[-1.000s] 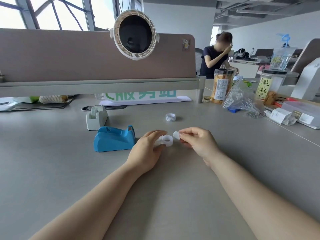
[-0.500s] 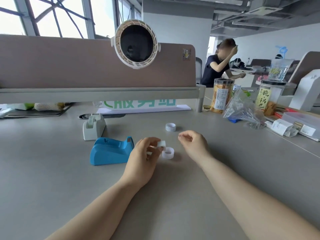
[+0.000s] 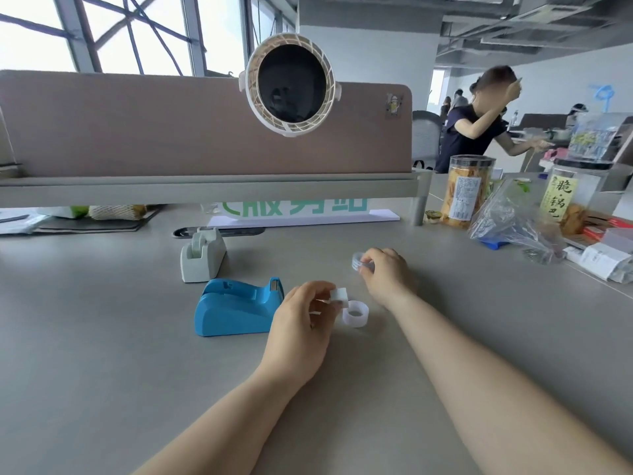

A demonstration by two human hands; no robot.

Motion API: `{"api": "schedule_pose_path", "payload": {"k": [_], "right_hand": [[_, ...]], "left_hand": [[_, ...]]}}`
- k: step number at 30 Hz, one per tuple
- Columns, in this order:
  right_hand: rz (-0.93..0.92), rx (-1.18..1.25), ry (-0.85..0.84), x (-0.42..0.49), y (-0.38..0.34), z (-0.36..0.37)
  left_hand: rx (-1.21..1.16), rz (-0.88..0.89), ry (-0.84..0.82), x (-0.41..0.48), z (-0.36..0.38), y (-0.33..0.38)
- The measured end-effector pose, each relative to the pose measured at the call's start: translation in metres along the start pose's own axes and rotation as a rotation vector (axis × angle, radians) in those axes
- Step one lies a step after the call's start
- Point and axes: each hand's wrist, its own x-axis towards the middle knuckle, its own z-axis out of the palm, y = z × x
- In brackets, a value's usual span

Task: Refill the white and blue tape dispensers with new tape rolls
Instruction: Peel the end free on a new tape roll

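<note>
The blue tape dispenser (image 3: 236, 308) lies on the grey desk, just left of my left hand (image 3: 301, 323). The white dispenser (image 3: 202, 257) stands behind it, further back. My left hand pinches a small white spool core (image 3: 339, 295) between thumb and fingers. A white ring-shaped tape roll (image 3: 356, 314) lies flat on the desk right beside that hand, untouched. Further back, my right hand (image 3: 385, 274) closes its fingers on a second clear tape roll (image 3: 358, 260) at the desk surface.
A desk divider with a shelf (image 3: 205, 186) and a round fan (image 3: 290, 87) stands behind. Snack jars (image 3: 467, 192), a plastic bag (image 3: 513, 221) and boxes crowd the right side. Another person (image 3: 479, 121) sits beyond the divider. A cable slot (image 3: 219, 232) lies near the white dispenser.
My left hand took the white core and let the near roll rest on the desk. My right hand let go, reached back and closed on the far roll.
</note>
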Motion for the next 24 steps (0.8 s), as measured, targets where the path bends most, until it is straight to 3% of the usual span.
{"api": "schedule_pose_path", "payload": {"k": [4,7,12,15,24], "right_hand": [[0.05,0.333,0.069,-0.042,-0.002,-0.026],[-0.021,0.467,0.142,-0.088,-0.01,-0.049],[0.045,0.763,0.079,-0.129,-0.022,-0.066],[0.125,0.864,0.008,-0.132,-0.021,-0.067],[0.131,1.001,-0.081,-0.133,-0.028,-0.066]], "left_hand": [[-0.033,-0.026,0.019,-0.004,-0.005,0.006],[-0.045,-0.026,0.056,-0.008,-0.007,0.013],[-0.082,-0.03,0.067,-0.02,-0.007,0.022],[-0.066,-0.001,0.045,-0.024,-0.006,0.025],[-0.065,0.038,0.029,-0.022,-0.005,0.026]]}}
